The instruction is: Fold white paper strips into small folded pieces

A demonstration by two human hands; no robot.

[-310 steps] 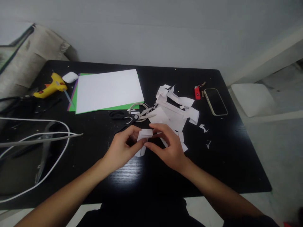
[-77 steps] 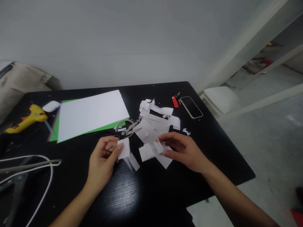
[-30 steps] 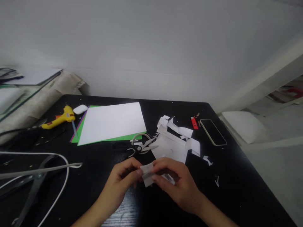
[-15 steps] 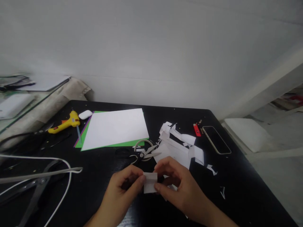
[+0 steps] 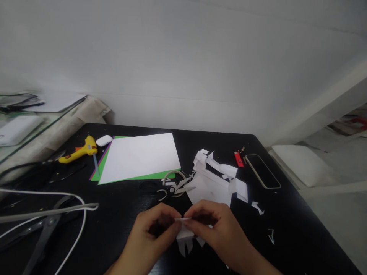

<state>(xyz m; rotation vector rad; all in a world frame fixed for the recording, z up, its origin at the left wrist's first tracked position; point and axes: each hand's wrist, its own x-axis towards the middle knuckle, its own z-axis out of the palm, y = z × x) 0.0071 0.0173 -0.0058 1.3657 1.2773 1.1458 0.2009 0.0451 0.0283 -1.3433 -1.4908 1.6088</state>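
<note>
Between the fingertips of both hands is a small white paper piece (image 5: pixel 184 233), its top edge pinched and narrow pointed strips hanging from its lower end. My left hand (image 5: pixel 153 233) grips its left side with thumb and fingers. From the other side, my right hand (image 5: pixel 216 229) pinches the right part, thumb in front. Fingertips partly cover the paper. Just beyond the hands lie open scissors (image 5: pixel 173 189) with a pale ring (image 5: pixel 175 174) behind them. White paper offcuts (image 5: pixel 210 187) spread to the right of the scissors.
A white sheet (image 5: pixel 140 156) rests on green paper (image 5: pixel 149 176). A yellow glue gun (image 5: pixel 80 149) and a white oval object (image 5: pixel 104 140) lie left. At right are a red lighter (image 5: pixel 238 159) and a phone (image 5: pixel 262 171). White cable (image 5: pixel 85 206) loops over larger dark-handled cutters (image 5: pixel 47 233).
Both hands have moved slightly lower and closer together. The paper, earlier a flat rectangle facing me, is now tilted and pinched along its top, with pointed strips showing below.
</note>
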